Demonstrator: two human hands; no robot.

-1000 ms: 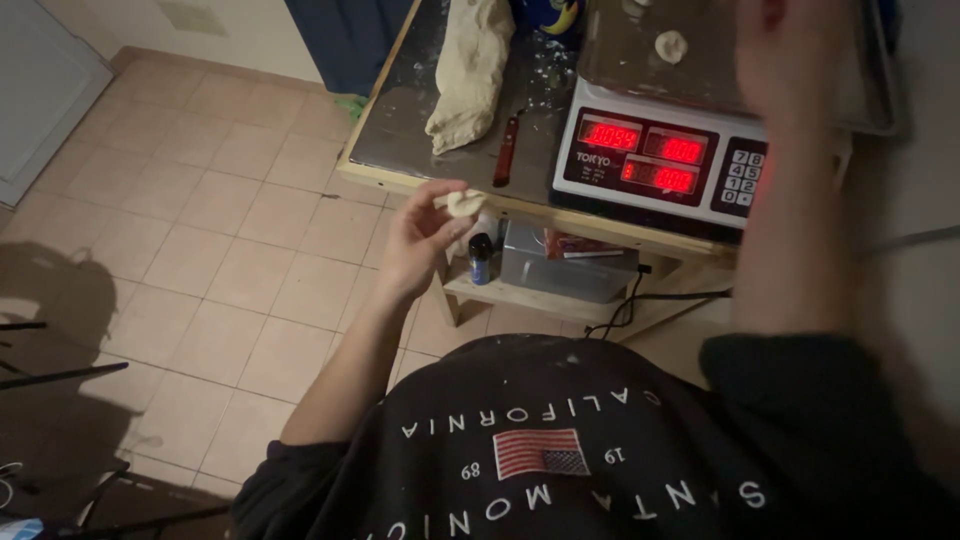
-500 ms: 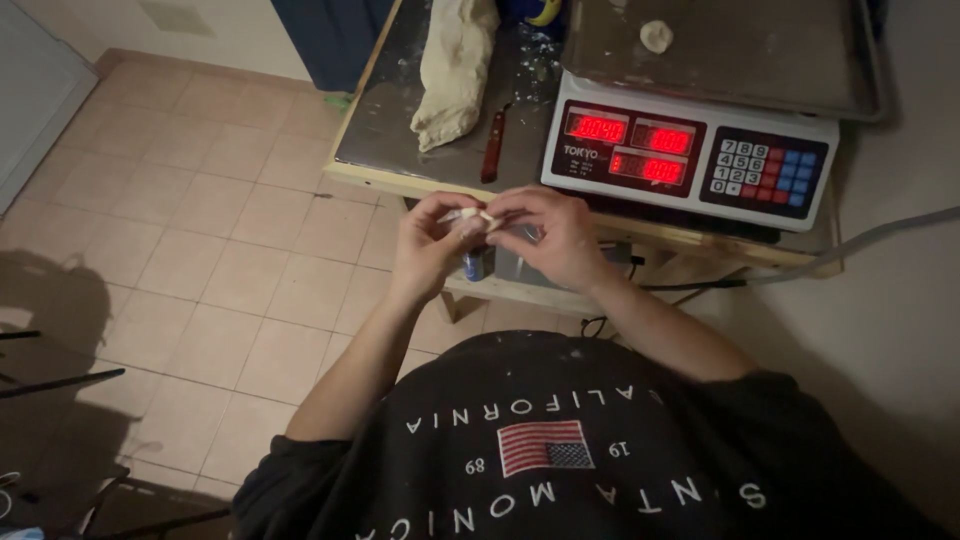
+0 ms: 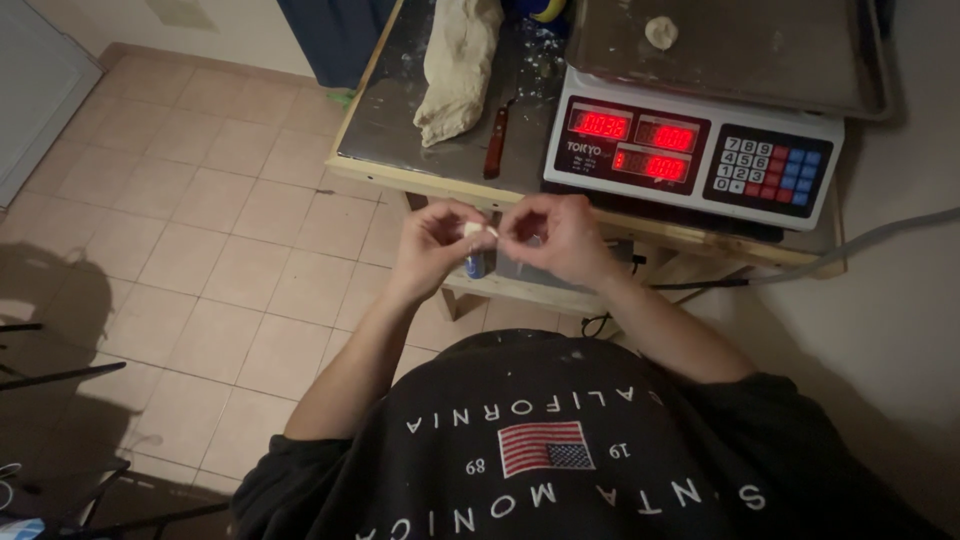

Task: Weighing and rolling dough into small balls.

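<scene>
My left hand (image 3: 432, 242) and my right hand (image 3: 556, 234) meet in front of the table edge, both pinching one small pale piece of dough (image 3: 477, 231) between their fingertips. Beyond them stands a white digital scale (image 3: 690, 150) with red lit displays and a metal weighing tray (image 3: 760, 50). A small lump of dough (image 3: 660, 31) lies on that tray. A long log of dough (image 3: 457, 68) rests on the metal tabletop (image 3: 385, 130), with a red-handled knife (image 3: 494, 148) beside it.
A lower shelf under the table holds a small bottle (image 3: 475, 264). A cable (image 3: 860, 245) runs off to the right. Beige floor tiles (image 3: 200, 260) spread to the left, with dark thin legs (image 3: 60, 375) at the bottom left.
My right hand came down from the scale tray and joined my left hand on the small dough piece. The view has shifted slightly.
</scene>
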